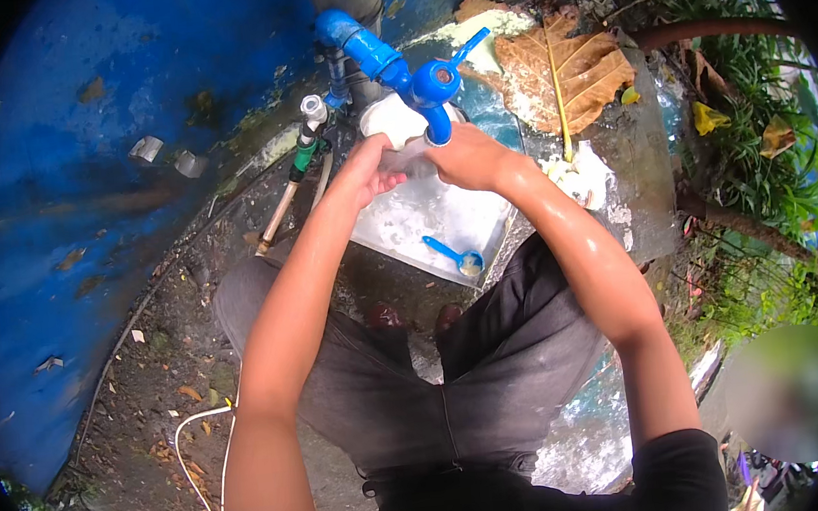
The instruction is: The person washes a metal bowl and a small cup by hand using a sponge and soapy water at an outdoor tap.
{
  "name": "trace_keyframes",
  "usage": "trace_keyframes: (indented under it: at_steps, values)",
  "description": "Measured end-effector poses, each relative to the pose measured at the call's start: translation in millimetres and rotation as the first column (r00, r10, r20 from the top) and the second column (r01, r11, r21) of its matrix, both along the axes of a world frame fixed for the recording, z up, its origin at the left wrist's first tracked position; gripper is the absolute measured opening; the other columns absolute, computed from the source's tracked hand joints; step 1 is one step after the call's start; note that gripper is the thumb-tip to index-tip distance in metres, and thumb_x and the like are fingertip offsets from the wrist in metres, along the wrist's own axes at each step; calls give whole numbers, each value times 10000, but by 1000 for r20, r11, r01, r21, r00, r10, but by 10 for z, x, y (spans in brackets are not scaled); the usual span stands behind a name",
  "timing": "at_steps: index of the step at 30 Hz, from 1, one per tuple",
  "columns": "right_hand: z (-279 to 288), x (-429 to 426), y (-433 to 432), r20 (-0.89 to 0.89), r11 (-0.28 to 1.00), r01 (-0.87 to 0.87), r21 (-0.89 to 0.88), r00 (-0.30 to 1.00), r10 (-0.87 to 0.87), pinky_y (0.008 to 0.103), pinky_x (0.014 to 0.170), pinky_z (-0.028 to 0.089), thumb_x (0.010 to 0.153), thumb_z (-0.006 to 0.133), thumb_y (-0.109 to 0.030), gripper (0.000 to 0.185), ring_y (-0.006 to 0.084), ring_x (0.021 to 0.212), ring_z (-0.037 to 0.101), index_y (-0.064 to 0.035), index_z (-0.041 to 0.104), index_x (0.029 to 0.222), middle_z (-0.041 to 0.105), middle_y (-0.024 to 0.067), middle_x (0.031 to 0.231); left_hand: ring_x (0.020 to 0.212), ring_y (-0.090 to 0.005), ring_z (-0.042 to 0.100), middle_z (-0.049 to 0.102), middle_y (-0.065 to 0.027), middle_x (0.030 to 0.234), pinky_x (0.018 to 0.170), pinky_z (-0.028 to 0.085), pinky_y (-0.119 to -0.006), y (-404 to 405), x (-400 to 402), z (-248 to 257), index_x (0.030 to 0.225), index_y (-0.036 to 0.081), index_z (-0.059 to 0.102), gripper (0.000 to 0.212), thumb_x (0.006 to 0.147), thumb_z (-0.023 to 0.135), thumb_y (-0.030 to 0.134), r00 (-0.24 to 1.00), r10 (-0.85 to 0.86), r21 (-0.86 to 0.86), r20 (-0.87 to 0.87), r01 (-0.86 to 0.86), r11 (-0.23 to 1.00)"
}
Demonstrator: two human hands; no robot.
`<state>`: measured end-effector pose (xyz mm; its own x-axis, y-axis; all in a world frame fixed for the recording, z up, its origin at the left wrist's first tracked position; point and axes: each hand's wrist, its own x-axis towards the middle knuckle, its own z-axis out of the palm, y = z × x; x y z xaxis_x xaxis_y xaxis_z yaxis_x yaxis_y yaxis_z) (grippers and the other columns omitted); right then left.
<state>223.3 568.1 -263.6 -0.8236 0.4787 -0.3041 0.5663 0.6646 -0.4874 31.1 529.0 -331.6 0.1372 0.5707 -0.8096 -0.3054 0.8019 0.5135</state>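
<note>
Beneath the spout of a blue plastic tap [432,85], both my hands are raised over a metal tray [406,219]. My left hand [371,170] is on the left with its fingers curled, and my right hand [470,157] is partly hidden by the spout. A pale, blurred thing or stream of water lies between them; I cannot tell which, nor whether either hand grips it. A white rounded thing [397,119] is just behind my hands. A blue plastic spoon [454,256] with pale residue lies in the tray's near corner.
A blue wall [81,175] rises on the left. Beside it stands a second pipe with a green fitting [304,157] and a hose. A large dry leaf [568,73] and a crumpled white thing [585,178] lie to the right. A white cord [182,450] is on the ground; plants grow at far right.
</note>
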Motion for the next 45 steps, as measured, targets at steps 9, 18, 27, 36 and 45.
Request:
trace_keyframes:
  at_steps: [9,18,27,36,45]
  values:
    - [-218,38,184,-364,944,314,101,895,-258,483,814,518,765,573,-3,313,384,885,666,-87,729,1023,698,198,893,835,-330,711,460,-207,1414,706,603,-380,116,167,7,1466,119,244,807,920,388,696,990,-63,133,-128,80,988]
    - [-323,-192,95,-165,749,662,-26,736,-657,531,884,439,928,494,-156,300,384,1026,645,-118,700,1143,696,204,1054,1123,-392,611,376,-147,1524,908,510,-499,3,88,-40,1557,258,172,807,925,291,745,962,-168,113,-215,196,974]
    - [-662,-112,240,-257,452,721,-526,372,-892,400,849,512,894,491,-195,360,284,872,713,-96,661,1196,710,168,1033,1354,-399,393,314,-70,1549,965,445,-613,23,126,-186,1533,271,215,736,946,358,692,963,-5,185,-271,57,981]
    - [-217,-273,-27,-263,862,495,-111,822,-505,460,813,549,776,666,-223,326,368,913,691,-81,716,1065,715,186,967,1362,-398,399,181,-109,1576,1005,419,-658,-55,-21,-133,1522,193,214,894,862,487,731,980,157,84,126,-168,982]
    - [-115,-528,-131,-52,996,43,-78,998,-47,495,782,531,949,497,-398,392,385,891,679,-80,706,1050,708,195,1010,1049,-254,638,636,-128,1158,742,563,-391,-36,-663,-886,1240,61,530,399,896,486,259,993,120,194,-1,-118,974]
